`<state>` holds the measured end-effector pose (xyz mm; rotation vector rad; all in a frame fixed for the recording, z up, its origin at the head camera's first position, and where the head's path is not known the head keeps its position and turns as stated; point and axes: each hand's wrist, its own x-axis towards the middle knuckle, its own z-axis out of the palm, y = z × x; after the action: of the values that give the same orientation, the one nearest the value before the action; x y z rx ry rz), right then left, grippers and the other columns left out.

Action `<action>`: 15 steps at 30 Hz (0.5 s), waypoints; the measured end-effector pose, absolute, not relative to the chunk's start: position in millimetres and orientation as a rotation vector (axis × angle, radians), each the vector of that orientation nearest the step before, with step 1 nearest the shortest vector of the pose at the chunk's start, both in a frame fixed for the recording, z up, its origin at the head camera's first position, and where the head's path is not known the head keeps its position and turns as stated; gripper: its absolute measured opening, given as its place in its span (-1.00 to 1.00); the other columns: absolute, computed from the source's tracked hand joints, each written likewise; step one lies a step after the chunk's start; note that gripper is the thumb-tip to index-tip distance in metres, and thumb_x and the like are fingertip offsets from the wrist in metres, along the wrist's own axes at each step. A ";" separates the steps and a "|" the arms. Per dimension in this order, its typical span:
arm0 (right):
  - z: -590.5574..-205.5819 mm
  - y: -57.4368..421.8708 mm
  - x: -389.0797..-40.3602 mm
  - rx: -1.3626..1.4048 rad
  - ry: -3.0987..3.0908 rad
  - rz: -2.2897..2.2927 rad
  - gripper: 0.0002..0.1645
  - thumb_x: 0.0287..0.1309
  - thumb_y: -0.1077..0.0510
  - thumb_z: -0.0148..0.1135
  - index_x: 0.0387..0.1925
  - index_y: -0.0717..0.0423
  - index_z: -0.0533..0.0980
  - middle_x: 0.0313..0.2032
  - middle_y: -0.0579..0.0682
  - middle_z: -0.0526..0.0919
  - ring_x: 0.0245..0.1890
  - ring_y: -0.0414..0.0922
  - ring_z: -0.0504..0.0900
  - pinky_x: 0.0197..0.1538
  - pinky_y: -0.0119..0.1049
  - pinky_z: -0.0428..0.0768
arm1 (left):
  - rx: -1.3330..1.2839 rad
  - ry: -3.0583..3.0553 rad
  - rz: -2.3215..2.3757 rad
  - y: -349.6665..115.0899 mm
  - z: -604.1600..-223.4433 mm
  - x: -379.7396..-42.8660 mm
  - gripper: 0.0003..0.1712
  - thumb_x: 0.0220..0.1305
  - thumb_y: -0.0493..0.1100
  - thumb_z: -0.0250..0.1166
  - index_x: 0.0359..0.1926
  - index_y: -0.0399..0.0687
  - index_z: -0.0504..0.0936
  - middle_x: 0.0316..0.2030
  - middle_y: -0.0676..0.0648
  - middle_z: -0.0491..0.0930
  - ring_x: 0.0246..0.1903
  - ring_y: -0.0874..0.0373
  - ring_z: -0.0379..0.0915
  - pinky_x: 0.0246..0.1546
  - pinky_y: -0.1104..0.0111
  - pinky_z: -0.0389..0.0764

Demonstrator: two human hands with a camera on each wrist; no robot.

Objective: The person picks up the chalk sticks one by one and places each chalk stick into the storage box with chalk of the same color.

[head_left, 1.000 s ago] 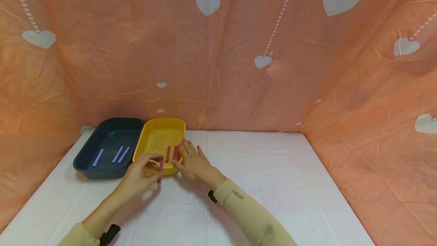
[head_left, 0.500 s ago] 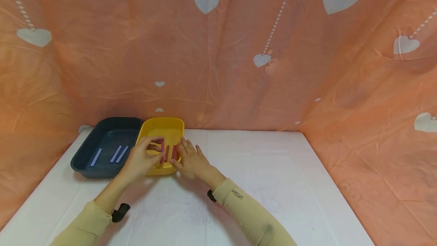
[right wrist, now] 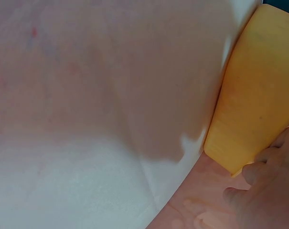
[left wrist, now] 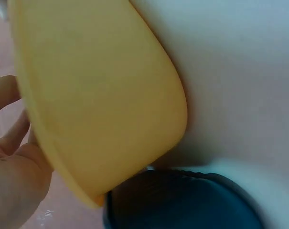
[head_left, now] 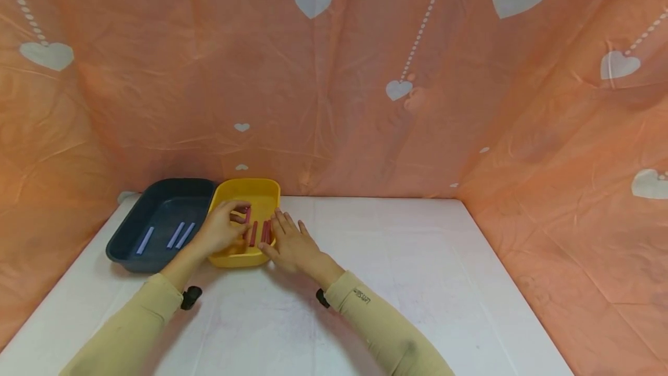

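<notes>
In the head view, my left hand [head_left: 221, 228] reaches over the yellow tray [head_left: 240, 260] and pinches a slim red stick [head_left: 247, 213] between thumb and fingers, the stick roughly upright in the picture. Beside it, several more red sticks [head_left: 253, 234] lie in the tray toward its right side. My right hand [head_left: 294, 244] rests at the tray's right rim with its fingers straight. The left wrist view has the tray's outer wall [left wrist: 101, 95] partly covering my left hand [left wrist: 20, 176]; the held stick is hidden there. In the right wrist view, my right hand [right wrist: 273, 181] touches the tray's edge.
A dark blue tray [head_left: 151, 264] stands against the yellow tray's left side, with three lilac sticks [head_left: 145, 240] in it. Both trays sit on a white table [head_left: 396, 283], near its back edge. An orange curtain with hearts [head_left: 355, 149] hangs behind and at both sides.
My left hand has carried the red stick from the yellow tray's front edge up and over into the tray, beside the other red sticks. My right hand has stayed at the rim.
</notes>
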<state>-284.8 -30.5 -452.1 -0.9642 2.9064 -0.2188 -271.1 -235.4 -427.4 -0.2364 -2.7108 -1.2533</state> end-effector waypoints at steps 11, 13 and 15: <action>-451.2 -29.5 -284.8 -0.965 2.900 -0.218 -0.05 0.57 -0.40 -0.29 0.66 0.11 -0.03 0.67 0.04 -0.15 0.64 -0.03 -0.09 0.60 0.03 0.03 | -0.158 -2.881 -1.262 -239.4 -433.0 -292.4 -0.44 0.29 -0.46 0.32 0.26 -0.62 0.40 0.07 -0.54 0.51 -0.03 -0.30 0.61 0.00 0.03 0.71; -450.8 -29.4 -284.5 -0.968 2.900 -0.216 -0.06 0.57 -0.39 -0.29 0.66 0.11 -0.03 0.67 0.04 -0.15 0.64 -0.03 -0.09 0.60 0.03 0.03 | -0.119 -2.894 -1.253 -240.1 -435.3 -294.4 -0.46 0.28 -0.44 0.32 0.24 -0.61 0.43 0.06 -0.52 0.53 -0.06 -0.26 0.59 0.04 0.04 0.69; -450.4 -29.1 -284.2 -0.968 2.902 -0.219 -0.06 0.57 -0.40 -0.29 0.66 0.11 -0.02 0.67 0.04 -0.14 0.64 -0.03 -0.09 0.60 0.03 0.03 | -0.105 -2.916 -1.230 -241.0 -437.3 -296.0 -0.47 0.27 -0.42 0.30 0.21 -0.62 0.43 0.05 -0.53 0.54 -0.06 -0.27 0.55 0.12 -0.01 0.64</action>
<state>-284.2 -29.1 -450.4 -0.9685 2.9015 -0.2187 -296.0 -241.0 -437.3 -0.1048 -2.9155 -1.2296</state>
